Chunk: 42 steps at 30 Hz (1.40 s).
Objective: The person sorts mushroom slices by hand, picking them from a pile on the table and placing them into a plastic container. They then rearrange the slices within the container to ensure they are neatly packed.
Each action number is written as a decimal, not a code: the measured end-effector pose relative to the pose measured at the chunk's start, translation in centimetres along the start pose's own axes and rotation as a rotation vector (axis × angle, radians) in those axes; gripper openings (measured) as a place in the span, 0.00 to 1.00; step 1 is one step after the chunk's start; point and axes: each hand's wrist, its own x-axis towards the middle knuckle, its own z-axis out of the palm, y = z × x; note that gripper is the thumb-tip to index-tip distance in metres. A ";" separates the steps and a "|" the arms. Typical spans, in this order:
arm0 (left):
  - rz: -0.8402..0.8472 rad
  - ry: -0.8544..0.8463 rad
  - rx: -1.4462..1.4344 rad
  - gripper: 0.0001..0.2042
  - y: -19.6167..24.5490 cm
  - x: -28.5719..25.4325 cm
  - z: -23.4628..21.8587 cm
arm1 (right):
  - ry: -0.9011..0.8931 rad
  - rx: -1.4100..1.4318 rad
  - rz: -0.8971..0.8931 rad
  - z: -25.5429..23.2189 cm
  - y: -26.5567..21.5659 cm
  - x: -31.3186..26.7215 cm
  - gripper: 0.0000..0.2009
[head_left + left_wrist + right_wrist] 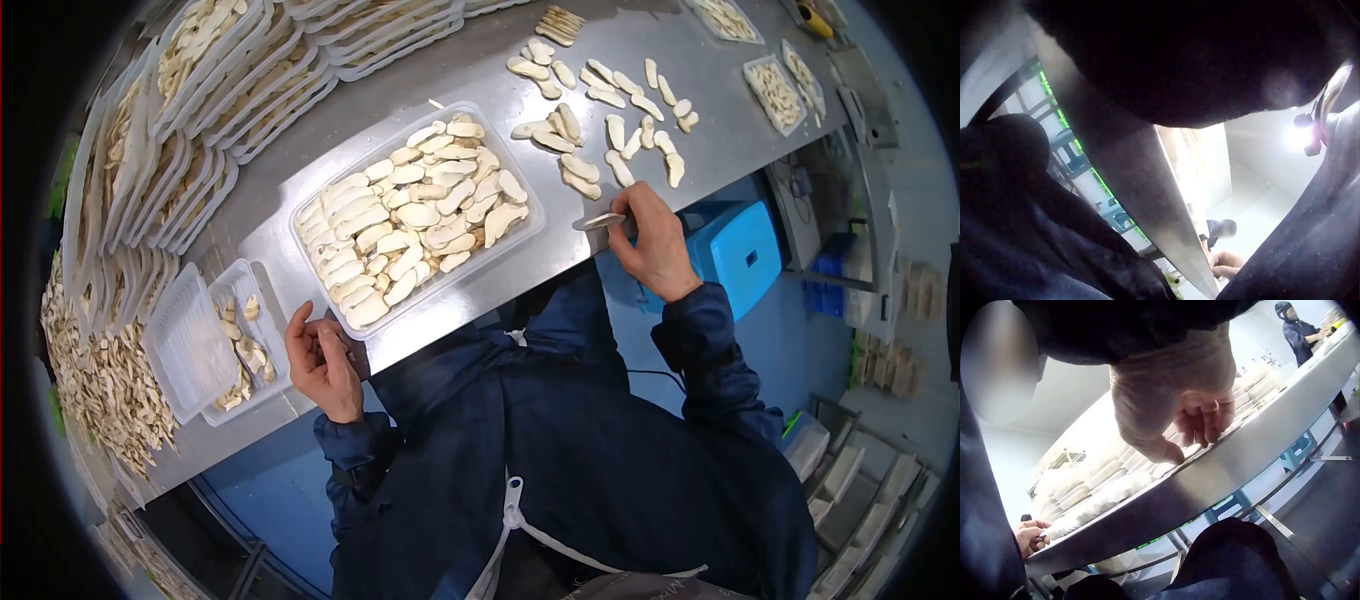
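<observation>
My right hand (655, 245) pinches a greyish mushroom slice (598, 222) between thumb and fingers, close over the front edge of the metal table. Up close in the right wrist view, the right hand (1175, 400) has its fingertips right at the table edge. A clear plastic tray (540, 222) stands before me, filled with rows of pale, elongated mushroom slices (410, 215). By its near left corner is my left hand (325, 365), fingers loosely bent. Several loose mushroom slices (615, 132) lie spread on the table right of the tray.
Stacked trays of slices (290, 85) stand at the back left. Two trays (185, 345) sit left of my left hand, beside a large heap of mushroom pieces (105, 390). Small filled trays (775, 95) are at the far right. A blue bin (745, 255) stands below the table.
</observation>
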 end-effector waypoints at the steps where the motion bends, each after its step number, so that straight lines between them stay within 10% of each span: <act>1: 0.001 -0.002 -0.001 0.15 0.1 0.0 0.0 | -0.011 -0.017 -0.034 0.1 0.1 0.0 0.10; 42: 0.020 0.008 0.013 0.14 0.0 0.0 0.0 | -0.066 -0.076 -0.414 0.1 -6.0 3.0 0.14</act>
